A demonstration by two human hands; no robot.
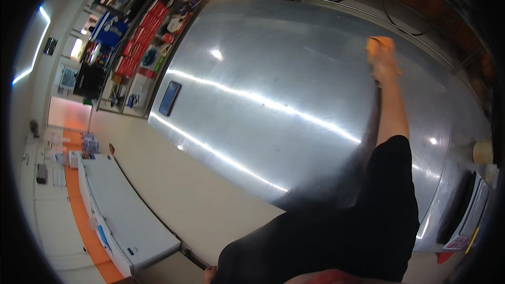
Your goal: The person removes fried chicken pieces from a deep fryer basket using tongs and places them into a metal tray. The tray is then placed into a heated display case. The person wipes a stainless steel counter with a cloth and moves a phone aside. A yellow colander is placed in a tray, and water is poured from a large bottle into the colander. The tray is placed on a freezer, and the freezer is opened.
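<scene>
My right hand, blurred, is pressed on an orange cloth at the far right part of a large stainless steel table. The arm, in a short black sleeve, is stretched out straight. Only a small bit of my left hand shows at the lower edge beside my black shirt, low and away from the table; its fingers are mostly hidden. A smartphone lies flat near the table's left end.
Shelves with red boxes and mixed goods adjoin the table's left end. A white chest freezer stands at the lower left. A dark and white appliance, perhaps a scale, and a roll of tape sit at the right. A metal rail runs along the far side.
</scene>
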